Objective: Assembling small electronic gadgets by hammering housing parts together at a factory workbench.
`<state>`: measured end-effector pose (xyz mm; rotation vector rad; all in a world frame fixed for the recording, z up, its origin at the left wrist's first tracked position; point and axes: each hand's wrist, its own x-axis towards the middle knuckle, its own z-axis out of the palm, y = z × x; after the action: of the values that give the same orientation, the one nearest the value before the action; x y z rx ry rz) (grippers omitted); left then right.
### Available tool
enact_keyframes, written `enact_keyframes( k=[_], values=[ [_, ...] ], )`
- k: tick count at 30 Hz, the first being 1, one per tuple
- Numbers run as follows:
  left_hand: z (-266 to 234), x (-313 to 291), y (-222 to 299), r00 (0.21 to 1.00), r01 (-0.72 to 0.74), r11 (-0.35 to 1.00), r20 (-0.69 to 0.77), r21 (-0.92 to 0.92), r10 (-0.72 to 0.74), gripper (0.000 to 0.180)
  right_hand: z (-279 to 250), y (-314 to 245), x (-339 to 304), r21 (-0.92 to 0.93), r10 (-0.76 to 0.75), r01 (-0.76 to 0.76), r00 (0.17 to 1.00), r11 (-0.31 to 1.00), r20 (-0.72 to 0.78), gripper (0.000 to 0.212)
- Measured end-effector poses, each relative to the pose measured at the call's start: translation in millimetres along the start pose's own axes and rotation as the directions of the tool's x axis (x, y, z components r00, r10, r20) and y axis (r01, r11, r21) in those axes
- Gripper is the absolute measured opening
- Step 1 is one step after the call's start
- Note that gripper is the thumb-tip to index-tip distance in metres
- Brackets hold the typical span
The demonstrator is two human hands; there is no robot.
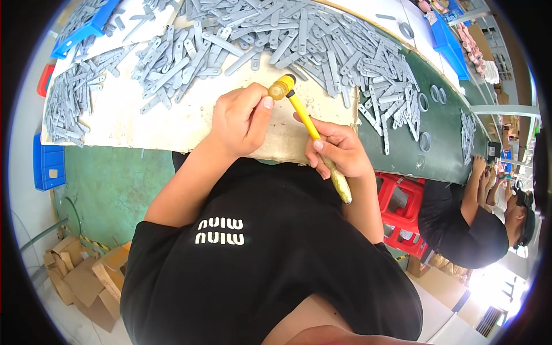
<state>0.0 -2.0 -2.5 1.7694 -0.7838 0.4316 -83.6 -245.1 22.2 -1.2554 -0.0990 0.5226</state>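
A yellow mallet [305, 118] with an amber, translucent striking face is tilted in front of my chest, over the near part of the table. My right hand [340, 150] is wrapped round its handle, and the handle's worn, taped end sticks out below. My left hand [238, 121] is closed beside the mallet's head, thumb and forefinger right against the amber face. Whatever its curled fingers hold, if anything, is hidden. Beyond both hands lies a large heap of flat grey strips [230, 40] with rounded ends and holes, spread over a pale cardboard sheet [201, 123].
More grey strips [69, 109] lie at the left, and others on the green tabletop [397, 146] at right, near several grey rings [425, 142]. Blue bins [448, 49] stand round the table. Red stools [399, 201] and a seated person [477, 224] are at right; cardboard boxes [86, 276] at lower left.
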Motion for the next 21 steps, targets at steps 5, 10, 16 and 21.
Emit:
enact_keyframes(
  k=[5, 10, 16, 21],
  values=[
    [-0.3, 0.0, -0.1, 1.0, -0.004, 1.0, -0.003, -0.008, 0.004, 0.017, 0.3, -0.2, 0.5, -0.012, 0.004, -0.004, 1.0, 1.0, 0.004, 0.053],
    [-2.0, -0.7, -0.7, 1.0, 0.01, 1.0, 0.008, 0.0, -0.01, 0.02, 1.1, -0.4, 1.6, -0.021, -0.013, 0.013, 1.0, 1.0, -0.003, 0.055],
    [-1.5, 1.1, -2.7, 1.0, -0.006, 1.0, 0.014, 0.025, 0.006, 0.024, -4.1, 6.1, -0.7, 0.003, -0.038, 0.038, 0.998, 0.999, -0.041, 0.061],
    [-1.6, 1.7, 2.7, 0.998, 0.042, 0.999, -0.049, 0.007, -0.041, 0.017, -0.4, 2.8, 1.4, 0.031, -0.02, 0.021, 0.999, 0.999, -0.027, 0.062]
  ],
)
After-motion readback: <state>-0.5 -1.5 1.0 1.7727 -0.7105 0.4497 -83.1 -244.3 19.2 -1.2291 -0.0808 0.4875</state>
